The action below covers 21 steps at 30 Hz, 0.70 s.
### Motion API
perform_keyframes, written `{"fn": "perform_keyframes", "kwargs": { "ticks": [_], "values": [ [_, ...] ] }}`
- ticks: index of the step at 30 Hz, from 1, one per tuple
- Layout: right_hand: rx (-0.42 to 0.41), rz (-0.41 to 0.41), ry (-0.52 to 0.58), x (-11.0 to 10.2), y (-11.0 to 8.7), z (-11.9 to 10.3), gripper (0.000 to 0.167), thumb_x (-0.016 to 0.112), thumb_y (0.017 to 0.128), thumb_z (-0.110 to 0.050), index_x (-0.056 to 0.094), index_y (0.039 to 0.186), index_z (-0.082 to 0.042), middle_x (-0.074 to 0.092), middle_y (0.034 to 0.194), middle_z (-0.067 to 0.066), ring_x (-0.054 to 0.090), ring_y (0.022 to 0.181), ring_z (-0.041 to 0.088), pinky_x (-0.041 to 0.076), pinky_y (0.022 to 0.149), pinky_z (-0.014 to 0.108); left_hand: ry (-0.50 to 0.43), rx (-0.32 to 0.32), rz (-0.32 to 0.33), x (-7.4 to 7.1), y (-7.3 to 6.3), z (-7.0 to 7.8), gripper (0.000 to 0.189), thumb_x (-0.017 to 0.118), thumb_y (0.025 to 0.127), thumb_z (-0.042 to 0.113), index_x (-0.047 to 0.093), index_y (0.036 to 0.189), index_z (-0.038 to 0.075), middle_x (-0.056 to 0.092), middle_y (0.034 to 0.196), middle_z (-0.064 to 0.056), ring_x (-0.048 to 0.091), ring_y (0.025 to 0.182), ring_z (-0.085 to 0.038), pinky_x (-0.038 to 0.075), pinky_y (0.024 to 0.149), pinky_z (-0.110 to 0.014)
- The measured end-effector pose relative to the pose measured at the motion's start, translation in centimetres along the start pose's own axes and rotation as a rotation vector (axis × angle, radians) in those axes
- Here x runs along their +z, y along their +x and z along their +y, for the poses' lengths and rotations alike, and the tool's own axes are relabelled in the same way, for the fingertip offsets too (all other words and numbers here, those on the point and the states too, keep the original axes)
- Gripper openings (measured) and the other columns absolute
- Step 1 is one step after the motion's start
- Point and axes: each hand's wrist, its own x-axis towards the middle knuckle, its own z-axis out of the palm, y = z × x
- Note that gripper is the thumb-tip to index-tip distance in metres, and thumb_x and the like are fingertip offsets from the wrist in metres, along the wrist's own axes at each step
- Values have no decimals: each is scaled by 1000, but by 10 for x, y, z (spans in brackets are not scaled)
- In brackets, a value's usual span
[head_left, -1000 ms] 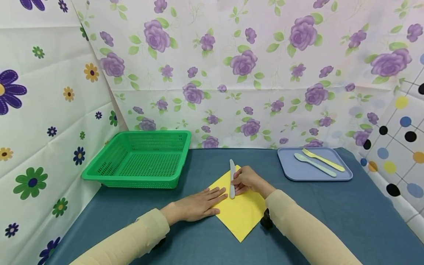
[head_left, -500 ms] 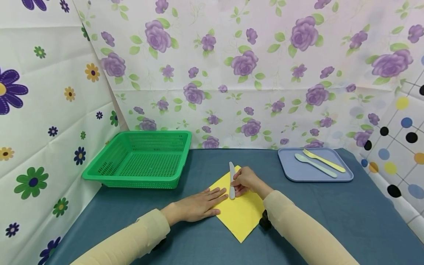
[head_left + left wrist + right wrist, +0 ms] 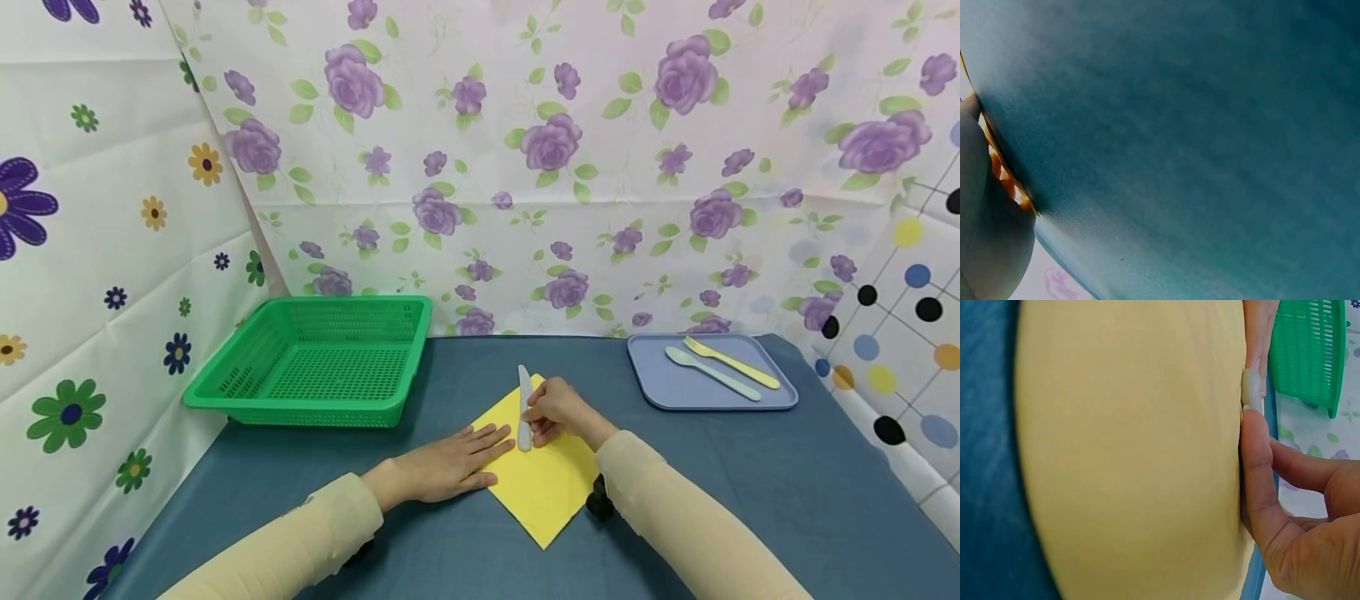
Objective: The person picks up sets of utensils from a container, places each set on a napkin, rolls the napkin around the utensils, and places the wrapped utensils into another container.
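A pale grey table knife (image 3: 525,407) lies along a folded yellow napkin (image 3: 543,492), its blade pointing away from me. My right hand (image 3: 561,412) pinches the knife by its handle from the right side. In the right wrist view the thumb and fingers (image 3: 1259,469) are at the handle (image 3: 1251,387), and the blade is hidden. Flat and spread, my left hand (image 3: 450,465) rests across the napkin's left corner, fingertips just left of the knife. Only the edge of that hand (image 3: 994,206) shows in the left wrist view.
A green perforated basket (image 3: 315,408) stands at the back left. At the back right, a blue-grey tray (image 3: 675,392) bears a pale green spoon (image 3: 712,372) and a yellow fork (image 3: 731,362). Flowered cloth (image 3: 495,200) hangs behind the dark blue tabletop (image 3: 450,550).
The knife's tip has come very slightly towards me, and my right forearm has shifted a little left. My left hand and the napkin have stayed in place.
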Motion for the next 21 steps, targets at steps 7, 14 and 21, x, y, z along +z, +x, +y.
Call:
{"fn": "perform_keyframes", "kwargs": {
  "ticks": [7, 14, 21],
  "values": [
    [-4, -48, 34, -9, 1, -1, 21, 68, 100, -2, 59, 117, 6, 65, 72, 17, 66, 51, 22, 63, 57, 38, 4, -5, -5, 0, 0, 0, 63, 27, 113, 52, 11, 169, 26, 4, 175, 7, 5, 160, -15, 11, 130, -42],
    [-15, -52, 91, -29, 0, 1, 27, 65, 103, -5, 58, 126, 7, 69, 84, 22, 69, 58, 23, 64, 62, 40, 8, -13, -11, 0, -1, 0, 65, 26, 113, 54, 10, 169, 27, 4, 175, 8, 5, 160, -15, 12, 130, -44],
    [-17, -84, 126, -49, -2, 4, 35, 64, 103, -7, 57, 134, 8, 69, 105, 25, 73, 74, 27, 65, 75, 44, 2, -6, -10, 0, 1, -1, 65, 26, 113, 55, 10, 169, 27, 3, 175, 8, 4, 160, -15, 12, 130, -44]
  ]
}}
